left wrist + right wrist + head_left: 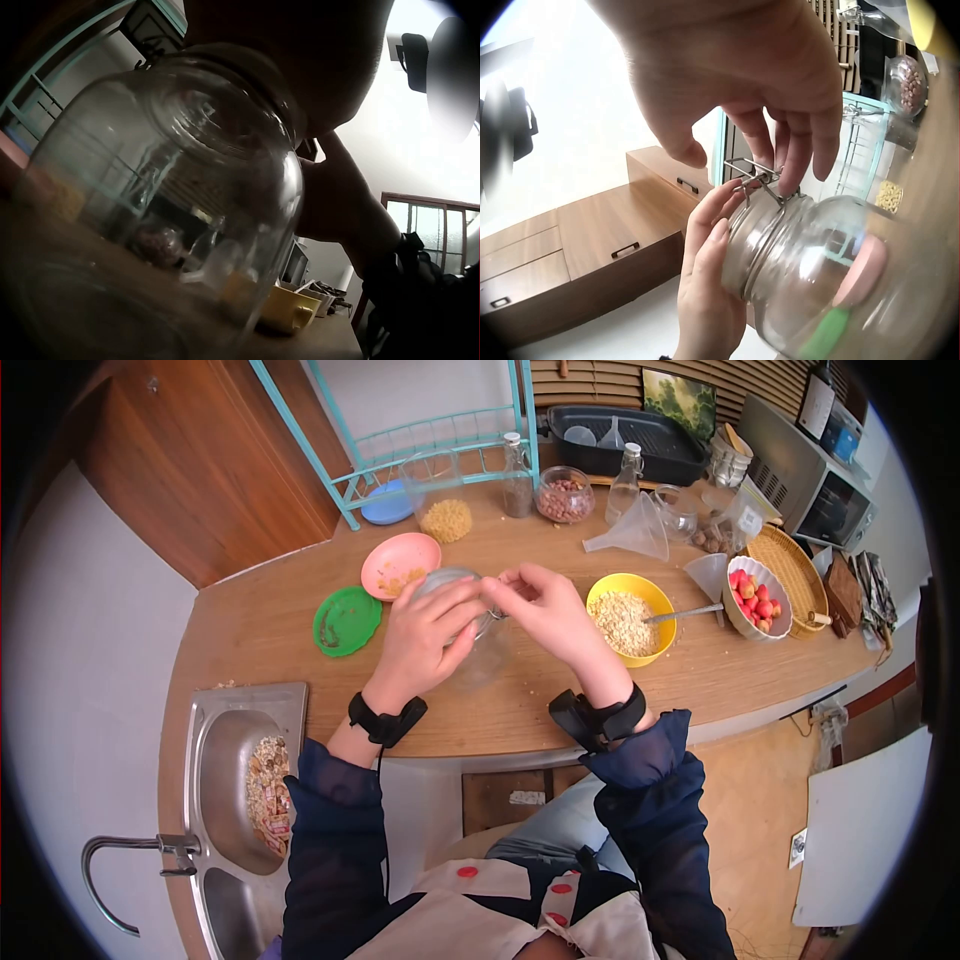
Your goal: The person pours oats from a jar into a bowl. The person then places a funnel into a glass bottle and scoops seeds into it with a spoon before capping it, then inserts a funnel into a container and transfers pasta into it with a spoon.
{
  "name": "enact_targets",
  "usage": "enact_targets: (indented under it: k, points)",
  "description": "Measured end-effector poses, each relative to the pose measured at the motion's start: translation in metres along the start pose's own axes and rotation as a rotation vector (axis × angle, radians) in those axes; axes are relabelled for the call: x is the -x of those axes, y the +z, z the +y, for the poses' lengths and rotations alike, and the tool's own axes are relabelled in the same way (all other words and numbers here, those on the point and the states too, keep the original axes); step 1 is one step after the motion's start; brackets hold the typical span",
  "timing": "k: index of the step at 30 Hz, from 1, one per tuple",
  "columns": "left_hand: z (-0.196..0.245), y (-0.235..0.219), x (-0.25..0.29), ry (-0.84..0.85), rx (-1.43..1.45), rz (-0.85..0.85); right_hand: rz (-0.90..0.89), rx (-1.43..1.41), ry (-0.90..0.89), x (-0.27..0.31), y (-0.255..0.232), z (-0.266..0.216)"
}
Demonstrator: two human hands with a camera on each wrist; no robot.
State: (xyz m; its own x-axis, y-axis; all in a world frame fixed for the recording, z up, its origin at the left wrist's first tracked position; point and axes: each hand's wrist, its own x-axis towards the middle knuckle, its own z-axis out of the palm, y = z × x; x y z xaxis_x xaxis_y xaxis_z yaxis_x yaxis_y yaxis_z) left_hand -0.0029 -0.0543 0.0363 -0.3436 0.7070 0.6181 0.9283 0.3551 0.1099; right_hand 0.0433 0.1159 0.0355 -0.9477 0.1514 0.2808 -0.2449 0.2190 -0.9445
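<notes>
A clear glass jar (pixel 810 277) with a wire clasp (pixel 763 178) at its neck stands on the wooden counter before me. My left hand (pixel 430 625) grips it round the lid and neck; that hand's fingertips reach close to the clasp in the right wrist view. Fingers of my right hand (pixel 548 610) come down on the clasp from above, the thumb held apart from the wire. Through the glass of the jar (pixel 217 172), in the left wrist view, the counter's things show distorted.
A yellow bowl (pixel 661 600) of oats with a spoon is to the right. Pink (pixel 375 565) and green (pixel 345 625) plates lie left. Behind stand a jar of nuts (pixel 567 500), a glass bottle (pixel 517 485) and a funnel (pixel 640 530). A sink (pixel 225 780) is front left.
</notes>
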Motion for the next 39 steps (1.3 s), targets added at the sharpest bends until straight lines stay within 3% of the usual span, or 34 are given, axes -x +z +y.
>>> enact_targets:
  k: [3, 7, 9, 16, 25, 27, 32, 34, 39]
  points:
    - [0.000, 0.001, -0.001, 0.009, -0.017, 0.036, 0.109, 0.222, -0.126, -0.003, 0.010, 0.008]
    - [-0.001, 0.003, 0.000, -0.015, 0.018, 0.061, 0.117, 0.154, -0.110, 0.001, 0.012, 0.004]
    - [-0.002, 0.004, -0.001, 0.013, 0.011, 0.060, 0.176, 0.310, -0.138, 0.004, 0.010, -0.004]
    - [-0.004, 0.010, 0.000, 0.019, -0.011, 0.072, 0.210, 0.443, -0.198, 0.012, 0.014, 0.004]
    - [-0.003, 0.007, -0.002, 0.036, -0.043, 0.018, 0.263, 0.193, -0.158, 0.017, 0.023, 0.029]
    - [-0.006, 0.007, -0.002, 0.038, -0.042, 0.017, 0.256, -0.417, -0.029, 0.022, 0.026, 0.044]
    - [-0.006, 0.009, -0.005, 0.035, -0.053, 0.018, 0.210, -0.091, -0.028, 0.021, 0.021, 0.038]
    - [-0.007, 0.008, -0.005, 0.036, -0.055, 0.017, 0.212, -0.349, 0.056, 0.021, 0.024, 0.039]
    - [-0.004, 0.006, -0.005, 0.030, -0.074, -0.015, 0.174, -0.603, 0.132, 0.023, 0.026, 0.049]
